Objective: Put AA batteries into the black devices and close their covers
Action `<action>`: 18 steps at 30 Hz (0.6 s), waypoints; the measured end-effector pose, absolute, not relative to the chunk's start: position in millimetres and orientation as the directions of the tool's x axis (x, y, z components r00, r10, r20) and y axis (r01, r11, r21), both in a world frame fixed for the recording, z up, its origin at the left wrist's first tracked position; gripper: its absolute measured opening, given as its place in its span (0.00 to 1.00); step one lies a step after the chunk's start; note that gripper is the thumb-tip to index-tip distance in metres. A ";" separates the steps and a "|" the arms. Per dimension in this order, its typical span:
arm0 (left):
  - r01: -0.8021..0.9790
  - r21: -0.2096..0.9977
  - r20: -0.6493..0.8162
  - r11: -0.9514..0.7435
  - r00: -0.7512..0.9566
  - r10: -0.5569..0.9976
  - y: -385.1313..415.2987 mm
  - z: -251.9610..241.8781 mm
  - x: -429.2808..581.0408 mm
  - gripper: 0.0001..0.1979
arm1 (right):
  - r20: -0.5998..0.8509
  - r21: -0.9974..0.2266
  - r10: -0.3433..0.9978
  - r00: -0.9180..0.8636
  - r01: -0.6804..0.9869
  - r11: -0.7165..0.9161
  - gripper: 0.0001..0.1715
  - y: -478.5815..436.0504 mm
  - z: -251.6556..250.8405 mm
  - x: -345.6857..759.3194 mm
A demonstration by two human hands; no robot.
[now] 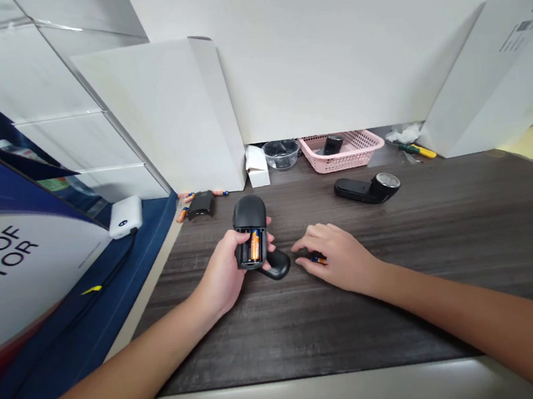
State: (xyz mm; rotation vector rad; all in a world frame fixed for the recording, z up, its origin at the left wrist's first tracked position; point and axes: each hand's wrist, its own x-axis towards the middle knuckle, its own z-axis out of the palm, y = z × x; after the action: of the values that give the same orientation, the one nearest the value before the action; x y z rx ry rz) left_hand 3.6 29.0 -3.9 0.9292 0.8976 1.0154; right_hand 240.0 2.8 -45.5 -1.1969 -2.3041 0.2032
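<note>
My left hand (223, 274) is closed around a black handheld device (249, 212), its battery compartment facing up and uncovered. One orange AA-type battery (255, 246) lies in the compartment, and the slot to its left looks dark. My left thumb rests at the compartment's edge. Below the device, a curved black piece (277, 265) shows near the tabletop; whether it belongs to the device I cannot tell. To the right, my right hand (334, 254) is curled with a blue-and-orange battery (319, 259) partly hidden in the palm. Its thumb and forefinger are apart.
Behind my left hand lie a black curved cover (200, 204) and several loose batteries (182, 214). A second black device with a round silver face (388, 186) is farther right. Along the back stand a clear bowl (282, 154), a pink basket (343, 161) and white boxes (173, 114).
</note>
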 end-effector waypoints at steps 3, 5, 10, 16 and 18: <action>-0.222 0.949 -0.171 0.226 0.241 0.955 28.1 -1.9 5.2 0.25 | 0.369 -0.390 0.816 -0.444 0.723 0.570 0.07 7.8 -49.3 241.4; -0.199 0.954 -0.174 0.222 0.233 0.957 28.1 -0.8 5.8 0.25 | 0.360 -0.394 0.827 -0.431 0.733 0.554 0.08 11.4 -50.5 243.1; -0.205 0.959 -0.150 0.194 0.215 0.965 29.6 1.0 4.8 0.24 | 0.376 -0.349 0.825 -0.422 0.760 0.548 0.10 16.7 -51.1 246.3; -0.156 0.985 -0.060 0.080 0.130 0.990 30.7 4.5 3.0 0.25 | 0.423 -0.271 0.714 -0.558 0.674 0.687 0.25 2.8 -41.0 235.8; -0.132 0.989 -0.053 0.068 0.117 0.992 30.7 5.7 1.6 0.24 | 0.394 -0.258 0.636 -0.664 0.585 0.769 0.30 -4.5 -38.6 231.1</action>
State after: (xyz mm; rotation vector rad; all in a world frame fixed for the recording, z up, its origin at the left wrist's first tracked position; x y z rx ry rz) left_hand 1.6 30.7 5.7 1.1169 1.0549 1.1437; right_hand 231.1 -4.5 -38.6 -0.9191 -2.4965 0.1494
